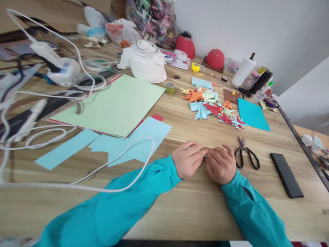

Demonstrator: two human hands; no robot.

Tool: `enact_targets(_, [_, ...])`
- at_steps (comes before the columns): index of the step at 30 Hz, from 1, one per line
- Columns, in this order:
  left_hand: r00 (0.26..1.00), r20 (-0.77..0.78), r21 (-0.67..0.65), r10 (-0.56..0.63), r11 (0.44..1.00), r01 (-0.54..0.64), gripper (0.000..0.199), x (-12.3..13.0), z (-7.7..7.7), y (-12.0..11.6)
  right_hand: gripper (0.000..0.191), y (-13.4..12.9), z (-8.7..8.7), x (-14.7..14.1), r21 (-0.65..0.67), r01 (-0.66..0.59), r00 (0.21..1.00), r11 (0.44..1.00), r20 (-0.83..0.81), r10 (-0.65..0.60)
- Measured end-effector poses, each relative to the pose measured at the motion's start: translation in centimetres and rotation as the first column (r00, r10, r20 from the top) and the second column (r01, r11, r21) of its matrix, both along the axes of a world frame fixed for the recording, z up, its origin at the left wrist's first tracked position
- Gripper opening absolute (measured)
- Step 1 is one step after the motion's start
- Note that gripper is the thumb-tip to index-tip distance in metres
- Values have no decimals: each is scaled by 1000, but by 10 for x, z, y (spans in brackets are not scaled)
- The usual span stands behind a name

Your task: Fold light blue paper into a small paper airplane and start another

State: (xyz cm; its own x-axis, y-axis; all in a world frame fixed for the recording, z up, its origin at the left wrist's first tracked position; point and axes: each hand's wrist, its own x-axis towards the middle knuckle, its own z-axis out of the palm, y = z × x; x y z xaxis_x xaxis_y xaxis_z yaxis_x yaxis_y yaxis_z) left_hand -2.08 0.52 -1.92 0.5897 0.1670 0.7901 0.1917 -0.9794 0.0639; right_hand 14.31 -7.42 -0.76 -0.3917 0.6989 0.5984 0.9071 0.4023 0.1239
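Observation:
My left hand (189,159) and my right hand (221,164) meet at the fingertips just above the wooden table (180,212). Between them shows a tiny pale sliver, mostly covered by the fingers, too small to name. Both hands have their fingers pressed together around it. Light blue paper pieces (149,137) lie left of my left hand. Black-handled scissors (243,152) rest with blades slightly apart, right of my right hand. Beyond the hands is a pile of folded paper shapes (213,109) in orange, blue, red and pale green.
Pale green sheets (115,103) lie at the left, with a white cable (102,189) looping across the table and over my left sleeve. A black phone (286,175) lies at the right. A bright blue sheet (253,115) and a green tape roll (170,88) sit farther back.

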Motion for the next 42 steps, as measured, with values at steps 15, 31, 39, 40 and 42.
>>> enact_targets(15, [987,-1,15,164,986,-163,21,-21,-2,35,20,4,-1,32,52,189,980,981,-66,-186])
enact_targets(31, [991,8,53,133,990,-134,18,-19,4,33,24,3,-9,26,63,112,989,992,-103,-105])
enact_targets(39, [950,99,-89,298,953,-290,15,-31,4,46,16,1,-14,27,-4,258,890,966,-389,-239])
enact_targets(40, [946,125,-188,299,943,-274,15,-29,3,44,16,0,-13,25,-43,254,863,966,-440,-247])
enact_targets(42, [936,179,-435,302,878,-200,15,-24,2,39,18,-2,-11,19,-178,209,779,962,-564,-274])
